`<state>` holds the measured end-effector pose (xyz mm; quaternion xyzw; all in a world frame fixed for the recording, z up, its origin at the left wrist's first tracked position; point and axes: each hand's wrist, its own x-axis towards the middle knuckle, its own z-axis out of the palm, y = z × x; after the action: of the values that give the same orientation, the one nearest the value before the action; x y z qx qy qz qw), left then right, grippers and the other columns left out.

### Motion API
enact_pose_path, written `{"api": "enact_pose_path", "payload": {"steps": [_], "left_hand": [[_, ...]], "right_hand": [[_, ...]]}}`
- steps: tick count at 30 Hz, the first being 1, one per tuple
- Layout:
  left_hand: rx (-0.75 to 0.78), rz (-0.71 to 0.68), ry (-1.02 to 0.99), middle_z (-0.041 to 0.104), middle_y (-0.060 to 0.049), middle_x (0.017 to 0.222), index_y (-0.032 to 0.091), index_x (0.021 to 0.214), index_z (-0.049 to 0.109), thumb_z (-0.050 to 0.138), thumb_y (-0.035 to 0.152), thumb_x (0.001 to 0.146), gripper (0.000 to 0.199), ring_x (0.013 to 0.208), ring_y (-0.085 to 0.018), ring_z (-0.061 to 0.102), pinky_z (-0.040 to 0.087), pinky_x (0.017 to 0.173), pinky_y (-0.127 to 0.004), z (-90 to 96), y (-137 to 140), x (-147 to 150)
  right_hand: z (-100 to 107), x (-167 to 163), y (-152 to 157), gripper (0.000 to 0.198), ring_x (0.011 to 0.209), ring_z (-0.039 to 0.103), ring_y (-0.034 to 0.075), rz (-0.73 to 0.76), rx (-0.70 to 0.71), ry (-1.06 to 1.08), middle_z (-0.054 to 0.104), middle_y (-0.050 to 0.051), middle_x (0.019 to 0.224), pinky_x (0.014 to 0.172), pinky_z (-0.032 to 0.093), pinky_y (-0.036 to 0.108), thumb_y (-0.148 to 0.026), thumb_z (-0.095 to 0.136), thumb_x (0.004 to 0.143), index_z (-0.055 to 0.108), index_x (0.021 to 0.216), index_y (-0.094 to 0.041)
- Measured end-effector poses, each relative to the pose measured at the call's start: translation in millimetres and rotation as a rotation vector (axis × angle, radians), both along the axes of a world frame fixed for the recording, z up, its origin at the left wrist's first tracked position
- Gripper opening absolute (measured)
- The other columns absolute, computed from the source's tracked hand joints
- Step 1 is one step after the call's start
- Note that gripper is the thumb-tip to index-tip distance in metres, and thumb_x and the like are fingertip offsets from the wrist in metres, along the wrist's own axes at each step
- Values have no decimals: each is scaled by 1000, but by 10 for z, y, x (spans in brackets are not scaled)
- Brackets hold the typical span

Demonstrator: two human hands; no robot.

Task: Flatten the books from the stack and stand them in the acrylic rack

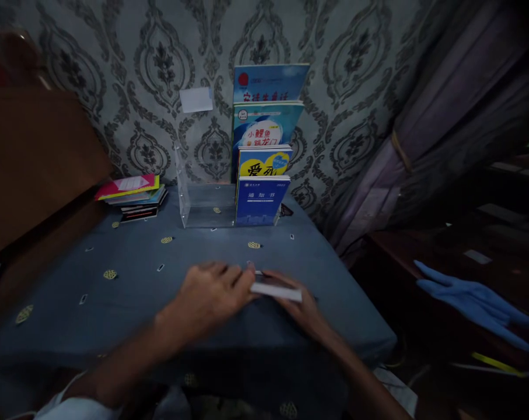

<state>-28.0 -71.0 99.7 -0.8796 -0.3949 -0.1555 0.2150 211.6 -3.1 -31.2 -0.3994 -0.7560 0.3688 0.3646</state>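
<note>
Above the front part of the table, a small book-like thing with a pale edge [276,291] is held nearly edge-on between my hands. My left hand [214,289] has its fingers closed over the left end, knuckles up. At the right end, my right hand [305,309] grips it from the side, fingers partly behind it. Its cover is hidden and the hands are slightly blurred. Beyond them stands a clear acrylic book rack [183,192]. Its right side holds upright books in steps, with a blue booklet [262,201] in front and a teal book [268,125] further back.
A pile of books and booklets [135,195] lies at the table's back left, beside a brown board [37,163]. A white card [197,100] is on the patterned wall. To the right are a tied curtain [404,146] and blue gloves [470,300] on a dark surface.
</note>
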Motion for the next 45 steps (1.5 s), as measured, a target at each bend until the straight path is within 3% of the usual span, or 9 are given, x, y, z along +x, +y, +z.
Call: {"api": "enact_pose_path", "payload": {"steps": [4,8,12,15,19,24,28,37,45], "left_hand": [[82,93,-104,70,-6,83,17,113,64,38,49,104,42,77,-18,68,47,65,-26,66,408,-68],[-24,176,-157,71,-7,89,17,104,65,32,56,103,51,81,-19,67,44,69,-26,152,772,-110],[-144,264,-230,72,-7,90,17,100,65,38,61,100,52,84,-21,67,40,71,-26,191,1231,-203],[-216,276,-249,73,-8,90,17,98,68,38,61,100,53,84,-22,66,39,71,-27,87,1583,-276],[-347,303,-234,72,-6,84,18,93,70,41,63,98,54,80,-22,65,38,68,-27,-257,1877,-320],[-386,299,-175,69,-10,103,16,98,69,46,51,100,42,98,-23,60,43,80,-30,-855,1876,-361],[-364,247,-222,65,-10,113,16,114,65,46,38,102,31,107,-24,57,43,94,-37,-1113,1712,-421],[-541,-122,-145,47,-9,153,20,144,48,40,41,103,46,144,-20,40,21,122,-41,-1196,1127,-150],[-585,-23,-130,39,-10,158,19,149,40,34,37,104,49,149,-19,31,22,122,-41,-1165,1555,-2]], "right_hand": [[43,-182,211,35,104,68,28,-49,-45,22,75,7,109,96,52,45,-47,54,91,71,109,-22],[66,-256,293,32,96,67,25,-14,-64,73,74,5,99,88,53,38,-46,51,93,69,101,-21],[6,-283,295,32,75,63,20,-113,-34,86,66,1,77,70,52,31,-49,56,89,67,97,-20],[-64,-298,295,41,61,55,16,-149,-87,117,56,-2,66,56,47,27,-54,57,87,65,107,-20],[-79,-286,286,49,56,52,14,-112,-223,124,53,-4,63,48,44,24,-55,55,87,62,116,-17],[17,-258,252,52,52,51,14,-131,-119,-49,52,-7,55,51,41,24,-41,57,87,60,131,-14],[43,-271,230,51,55,56,16,-147,-64,-139,60,-5,58,55,42,26,-40,57,87,60,134,-18],[-44,-319,200,42,53,61,19,-163,140,-480,69,1,63,56,42,27,-40,49,93,67,128,-24],[-2,-321,169,40,60,67,21,-155,173,-532,74,5,69,60,44,28,-40,48,96,69,125,-22]]}}
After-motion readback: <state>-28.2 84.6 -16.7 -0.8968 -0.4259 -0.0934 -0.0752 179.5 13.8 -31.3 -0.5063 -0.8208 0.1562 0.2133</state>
